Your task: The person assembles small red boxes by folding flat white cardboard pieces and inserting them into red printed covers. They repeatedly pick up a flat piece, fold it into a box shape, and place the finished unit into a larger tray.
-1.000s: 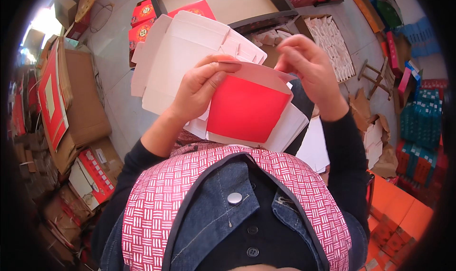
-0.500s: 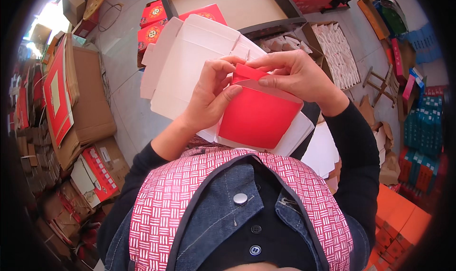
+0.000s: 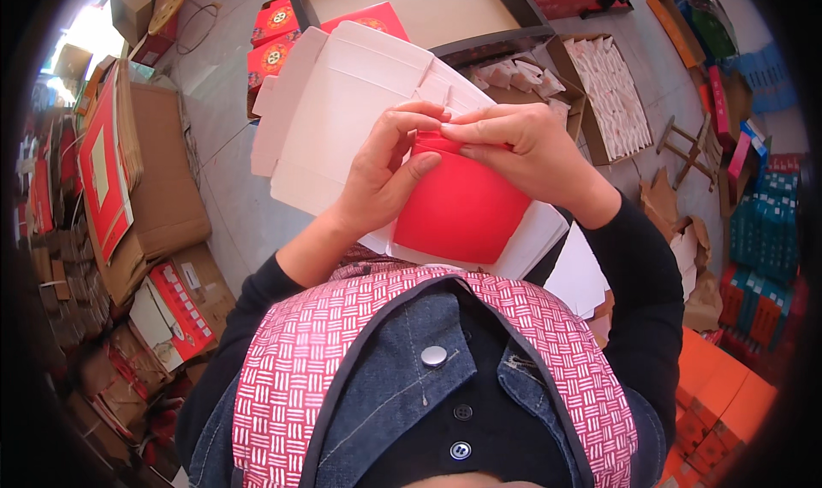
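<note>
A partly folded red cardboard box [image 3: 462, 201] lies over my lap, its red face upward. My left hand [image 3: 390, 167] grips the box's far left corner, thumb on the red face and fingers curled behind the edge. The fingers of my right hand [image 3: 531, 150] are pinched on the folded far edge, close beside the left fingertips. Beneath the box, flat white cardboard blanks [image 3: 342, 111] with cut flaps and creases are fanned out, spreading beyond my left hand. The inner side of the red box is hidden from view.
Beyond the blanks stands a black-rimmed tray [image 3: 505, 38]. Right of it are a carton of small white packets [image 3: 608, 94] and a wooden stool [image 3: 689, 150]. Brown cartons [image 3: 158, 171] stand at left, red patterned boxes [image 3: 272, 56] at far left, orange boxes [image 3: 728, 394] at lower right.
My right hand has shifted slightly down and its fingers now pinch closer together. The red flap that stood up at the far edge is folded down, and the box's right side edge no longer shows.
</note>
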`<state>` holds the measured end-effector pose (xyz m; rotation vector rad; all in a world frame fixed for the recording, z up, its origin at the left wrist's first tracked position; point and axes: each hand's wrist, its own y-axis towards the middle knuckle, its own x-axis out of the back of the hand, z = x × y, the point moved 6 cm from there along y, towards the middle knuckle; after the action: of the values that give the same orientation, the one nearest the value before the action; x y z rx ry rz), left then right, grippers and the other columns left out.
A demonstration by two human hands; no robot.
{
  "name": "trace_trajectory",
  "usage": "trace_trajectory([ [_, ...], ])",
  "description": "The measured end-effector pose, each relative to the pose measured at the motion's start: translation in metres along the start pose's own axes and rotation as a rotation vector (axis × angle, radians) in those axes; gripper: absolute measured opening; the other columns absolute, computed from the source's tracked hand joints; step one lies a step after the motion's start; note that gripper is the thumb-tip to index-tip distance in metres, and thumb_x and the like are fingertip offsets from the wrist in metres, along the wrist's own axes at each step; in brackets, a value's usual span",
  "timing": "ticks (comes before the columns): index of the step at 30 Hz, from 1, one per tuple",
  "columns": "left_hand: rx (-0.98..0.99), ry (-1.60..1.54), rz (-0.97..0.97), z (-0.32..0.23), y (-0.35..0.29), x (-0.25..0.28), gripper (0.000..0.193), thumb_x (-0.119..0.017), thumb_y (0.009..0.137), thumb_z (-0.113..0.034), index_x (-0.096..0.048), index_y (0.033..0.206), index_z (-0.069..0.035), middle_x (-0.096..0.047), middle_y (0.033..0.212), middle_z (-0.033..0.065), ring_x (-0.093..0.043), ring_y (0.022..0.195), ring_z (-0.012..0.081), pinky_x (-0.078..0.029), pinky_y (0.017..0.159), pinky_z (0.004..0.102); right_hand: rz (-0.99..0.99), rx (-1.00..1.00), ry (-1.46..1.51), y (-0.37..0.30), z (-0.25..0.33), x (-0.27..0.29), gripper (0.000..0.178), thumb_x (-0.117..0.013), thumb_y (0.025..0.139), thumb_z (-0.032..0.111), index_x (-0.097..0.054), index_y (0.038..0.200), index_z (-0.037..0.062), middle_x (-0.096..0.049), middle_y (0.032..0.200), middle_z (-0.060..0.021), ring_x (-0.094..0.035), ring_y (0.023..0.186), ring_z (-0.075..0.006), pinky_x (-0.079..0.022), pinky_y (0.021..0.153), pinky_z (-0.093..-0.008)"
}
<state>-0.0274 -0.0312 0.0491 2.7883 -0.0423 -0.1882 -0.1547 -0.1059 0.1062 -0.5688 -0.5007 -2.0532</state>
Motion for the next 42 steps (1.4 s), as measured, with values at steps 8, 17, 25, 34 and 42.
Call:
trace_trajectory([
  [8, 0.015, 0.003, -0.113, 0.006, -0.004, 0.011, 0.016, -0.057, 0.090, 0.004, -0.051, 0.105, -0.001, -0.053, 0.121, 0.0142, -0.053, 0.115, 0.0202, -0.043, 0.098, 0.0307, -0.196, -0.279, 0.358, -0.028, -0.044, 0.040, 0.024, -0.057, 0.094, 0.014, -0.068, 0.109, -0.0019, -0.068, 0.109, -0.0131, -0.066, 0.091, -0.0163, -0.051, 0.082, -0.0258],
  [17, 0.083, -0.059, -0.129, 0.013, -0.006, 0.011, 0.016, -0.059, 0.090, 0.001, -0.052, 0.104, -0.001, -0.054, 0.120, 0.0131, -0.053, 0.111, 0.0191, -0.043, 0.095, 0.0298, -0.438, -0.544, 0.706, -0.071, -0.057, 0.001, 0.026, -0.068, 0.086, 0.008, -0.068, 0.110, -0.0024, -0.069, 0.096, -0.0084, -0.062, 0.085, -0.0084, -0.049, 0.076, -0.0201],
  [25, -0.004, 0.660, 0.010, -0.017, 0.008, -0.011, 0.016, -0.070, 0.076, -0.004, -0.060, 0.088, -0.004, -0.057, 0.114, 0.0107, -0.053, 0.109, 0.0276, -0.042, 0.094, 0.0365, -0.565, -0.434, 0.423, -0.066, -0.047, -0.005, 0.021, -0.068, 0.087, 0.011, -0.069, 0.103, -0.0031, -0.070, 0.081, -0.0060, -0.062, 0.074, -0.0063, -0.049, 0.067, -0.0193],
  [34, -0.145, 0.874, 0.188, -0.028, 0.043, -0.059, 0.015, -0.069, 0.072, -0.006, -0.056, 0.079, -0.005, -0.057, 0.098, 0.0099, -0.053, 0.100, 0.0320, -0.036, 0.095, 0.0452, -0.640, -0.384, 0.465, -0.065, -0.044, -0.006, 0.021, -0.060, 0.093, 0.011, -0.066, 0.105, -0.0041, -0.070, 0.091, -0.0077, -0.063, 0.082, -0.0079, -0.051, 0.071, -0.0206],
  [42, -0.172, 0.805, 0.203, -0.029, 0.044, -0.064, 0.013, -0.064, 0.073, 0.000, -0.053, 0.078, -0.004, -0.056, 0.097, 0.0102, -0.054, 0.096, 0.0320, -0.039, 0.097, 0.0461, -0.650, -0.388, 0.711, -0.076, -0.051, -0.012, 0.023, -0.059, 0.094, 0.010, -0.064, 0.111, -0.0039, -0.068, 0.099, -0.0074, -0.063, 0.089, -0.0093, -0.051, 0.079, -0.0209],
])
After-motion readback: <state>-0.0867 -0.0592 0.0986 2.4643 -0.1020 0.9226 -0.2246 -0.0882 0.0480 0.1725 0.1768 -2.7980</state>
